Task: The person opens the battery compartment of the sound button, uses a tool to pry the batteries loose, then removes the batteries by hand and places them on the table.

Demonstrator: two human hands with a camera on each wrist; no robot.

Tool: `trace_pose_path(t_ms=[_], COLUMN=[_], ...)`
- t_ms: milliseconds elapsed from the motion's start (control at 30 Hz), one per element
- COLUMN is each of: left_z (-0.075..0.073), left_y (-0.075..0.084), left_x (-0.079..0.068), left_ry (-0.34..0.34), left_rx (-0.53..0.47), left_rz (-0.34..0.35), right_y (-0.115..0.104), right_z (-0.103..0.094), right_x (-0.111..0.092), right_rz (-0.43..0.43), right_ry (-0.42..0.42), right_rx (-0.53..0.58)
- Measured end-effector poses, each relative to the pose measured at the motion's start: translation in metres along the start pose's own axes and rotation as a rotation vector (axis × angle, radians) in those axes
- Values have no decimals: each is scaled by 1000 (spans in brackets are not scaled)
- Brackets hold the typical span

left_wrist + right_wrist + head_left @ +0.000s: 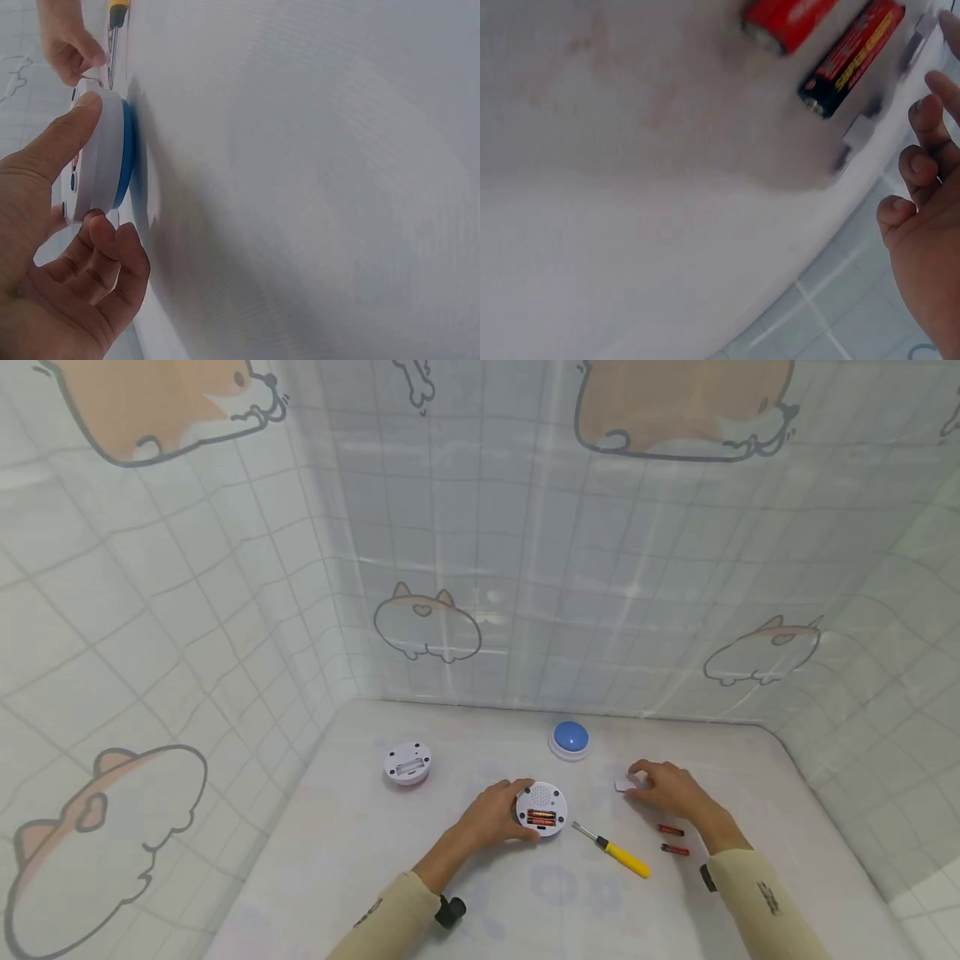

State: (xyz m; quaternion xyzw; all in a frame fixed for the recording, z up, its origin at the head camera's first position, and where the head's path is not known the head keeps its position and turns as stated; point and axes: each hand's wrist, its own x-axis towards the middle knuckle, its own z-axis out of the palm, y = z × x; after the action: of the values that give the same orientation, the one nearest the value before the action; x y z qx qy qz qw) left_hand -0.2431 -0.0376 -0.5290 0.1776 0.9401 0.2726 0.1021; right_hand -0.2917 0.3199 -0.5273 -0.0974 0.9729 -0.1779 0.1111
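My left hand (491, 814) grips a round white push-button device (542, 797) by its rim, between thumb and fingers. Its underside faces up, with two red batteries (542, 817) in the open compartment; the left wrist view shows its blue button (126, 154) facing down. Over on the right, my right hand (671, 789) pinches a small white battery cover (623, 784) between thumb and index finger. Its other fingers are bent in the right wrist view. Two loose red-and-black batteries (672, 840) lie beneath the right wrist.
A yellow-handled screwdriver (626, 860) lies between the hands, its tip towards the held device. Behind stands another device, its blue button (572, 737) up. At the left, an upturned device (408, 762) shows a bare battery compartment. A patterned curtain (525, 568) encloses the white table (337, 860).
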Motion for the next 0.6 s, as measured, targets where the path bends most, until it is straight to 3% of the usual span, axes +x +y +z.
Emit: trace_pose_path(t_ms=[133, 333, 600], left_z=[-1, -3, -2], left_y=[-2, -4, -6], left_x=[0, 0, 0], left_ry=[2, 4, 10], left_rx=[-1, -6, 10], left_rz=[6, 2, 31], right_y=[-10, -37, -48], right_z=[3, 8, 23], right_x=[-5, -28, -65], right_rz=[-28, -60, 47], right_ry=[38, 30, -39], right_rx=[0, 68, 42])
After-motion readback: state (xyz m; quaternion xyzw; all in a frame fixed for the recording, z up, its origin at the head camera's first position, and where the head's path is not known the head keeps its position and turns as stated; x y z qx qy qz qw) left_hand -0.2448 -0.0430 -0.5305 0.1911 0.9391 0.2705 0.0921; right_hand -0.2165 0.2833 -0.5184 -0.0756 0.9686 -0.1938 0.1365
